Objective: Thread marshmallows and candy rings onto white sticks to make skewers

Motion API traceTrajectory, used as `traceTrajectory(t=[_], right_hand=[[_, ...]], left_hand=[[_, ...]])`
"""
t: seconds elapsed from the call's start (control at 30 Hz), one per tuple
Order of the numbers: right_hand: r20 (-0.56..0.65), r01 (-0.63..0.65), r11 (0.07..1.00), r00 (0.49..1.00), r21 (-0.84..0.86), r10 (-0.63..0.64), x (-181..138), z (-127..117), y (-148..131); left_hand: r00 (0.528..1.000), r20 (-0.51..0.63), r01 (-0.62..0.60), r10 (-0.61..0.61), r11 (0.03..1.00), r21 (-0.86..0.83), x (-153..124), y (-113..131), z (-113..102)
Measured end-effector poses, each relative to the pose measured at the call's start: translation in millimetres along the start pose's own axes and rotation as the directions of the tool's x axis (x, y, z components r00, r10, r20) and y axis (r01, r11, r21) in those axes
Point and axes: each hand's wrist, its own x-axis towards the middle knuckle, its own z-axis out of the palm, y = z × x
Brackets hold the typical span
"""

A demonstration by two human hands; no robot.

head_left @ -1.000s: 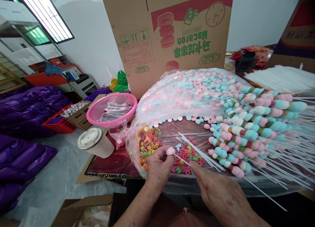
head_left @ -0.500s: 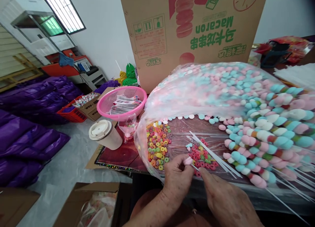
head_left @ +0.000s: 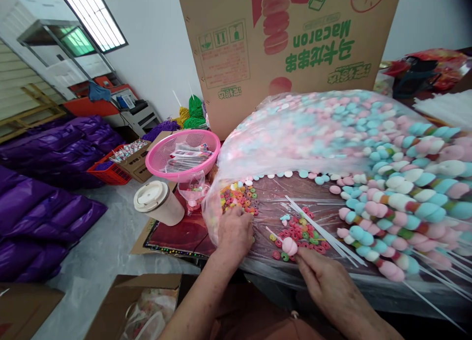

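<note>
My right hand [head_left: 324,276] pinches a thin white stick [head_left: 273,233] that carries pink marshmallow pieces [head_left: 289,246] close to the fingertips. The stick's bare tip points up and left. My left hand [head_left: 236,232] reaches down into a pile of coloured ring-shaped cereal pieces [head_left: 244,196] at the left of the table; its fingertips are hidden among them, so its grip cannot be made out. A smaller heap of mostly red rings [head_left: 300,229] lies just beyond the held marshmallow. Several loose white sticks [head_left: 320,227] lie slanting beside that heap.
Finished marshmallow skewers [head_left: 409,202] are piled at the right. Behind lies a big clear bag of pink, blue and white marshmallows [head_left: 295,133] before a cardboard box [head_left: 228,45]. At the left stand a lidded cup [head_left: 164,207] and a pink basket [head_left: 153,165] of packets.
My left hand has let go of the pink marshmallow and moved left to the ring pile. My right hand still holds the stick, whose marshmallow end now shows openly.
</note>
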Motion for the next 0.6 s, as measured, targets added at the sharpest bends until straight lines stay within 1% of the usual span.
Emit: traceTrajectory(t=[0.03, 0.07, 0.1, 0.13, 0.17, 0.2, 0.27, 0.33, 0.37, 0.4, 0.43, 0.47, 0.5, 0.53, 0.6], right_hand=[[0.007, -0.009, 1.000, 1.000, -0.013, 0.009, -0.7, -0.2, -1.4], [0.017, -0.009, 0.999, 1.000, -0.030, 0.009, -0.9, -0.7, -2.5], [0.028, -0.008, 0.999, 1.000, -0.052, 0.009, -0.7, -1.3, -3.6], [0.041, -0.009, 0.997, 0.999, -0.078, 0.013, -0.1, -1.8, -4.7], [0.055, -0.010, 0.994, 0.998, -0.107, 0.016, 0.6, -2.1, -5.7], [0.068, -0.011, 0.991, 0.998, -0.136, 0.020, 1.3, -2.2, -6.8], [0.084, -0.014, 0.982, 0.996, -0.190, 0.031, 2.0, -2.2, -9.0], [0.093, -0.019, 0.971, 0.995, -0.237, 0.042, 1.1, -2.9, -11.8], [0.094, -0.032, 0.965, 0.994, -0.260, 0.059, 0.3, -3.7, -13.8], [0.097, -0.054, 0.957, 0.992, -0.286, 0.084, -0.6, -4.9, -16.1], [0.108, -0.076, 0.948, 0.988, -0.310, 0.114, -1.4, -6.2, -18.7], [0.124, -0.095, 0.939, 0.982, -0.331, 0.143, -2.0, -7.3, -21.4], [0.141, -0.110, 0.931, 0.976, -0.349, 0.168, -2.4, -8.1, -23.8], [0.159, -0.117, 0.925, 0.970, -0.362, 0.185, -2.5, -8.1, -25.5], [0.172, -0.132, 0.915, 0.962, -0.381, 0.211, -2.2, -5.8, -25.7]], left_hand=[[1.000, -0.001, 0.030, -0.030, 0.986, -0.163, -2.1, 0.4, 1.3], [0.997, 0.026, 0.075, -0.071, 0.936, -0.344, -5.1, 2.1, 2.0], [0.991, 0.079, 0.131, -0.106, 0.849, -0.512, -8.8, 4.9, 2.2], [0.982, 0.140, 0.190, -0.131, 0.739, -0.647, -12.6, 8.7, 2.0], [0.970, 0.192, 0.242, -0.147, 0.623, -0.744, -16.2, 12.9, 1.7], [0.959, 0.227, 0.282, -0.168, 0.516, -0.809, -19.3, 17.3, 1.4], [0.935, 0.261, 0.333, -0.238, 0.349, -0.876, -22.9, 24.9, 1.7], [0.901, 0.294, 0.377, -0.319, 0.242, -0.894, -23.1, 29.4, 3.3], [0.885, 0.307, 0.397, -0.351, 0.221, -0.891, -22.5, 30.4, 4.8], [0.875, 0.312, 0.408, -0.369, 0.220, -0.886, -22.1, 31.1, 6.7], [0.877, 0.303, 0.407, -0.373, 0.242, -0.881, -22.3, 31.8, 8.9], [0.888, 0.275, 0.392, -0.369, 0.295, -0.871, -23.4, 32.9, 11.5], [0.908, 0.226, 0.359, -0.353, 0.379, -0.853, -25.9, 34.7, 14.1], [0.933, 0.164, 0.310, -0.320, 0.484, -0.818, -29.6, 37.3, 16.5], [0.977, 0.060, 0.185, -0.203, 0.685, -0.705, -39.4, 43.2, 19.7]])
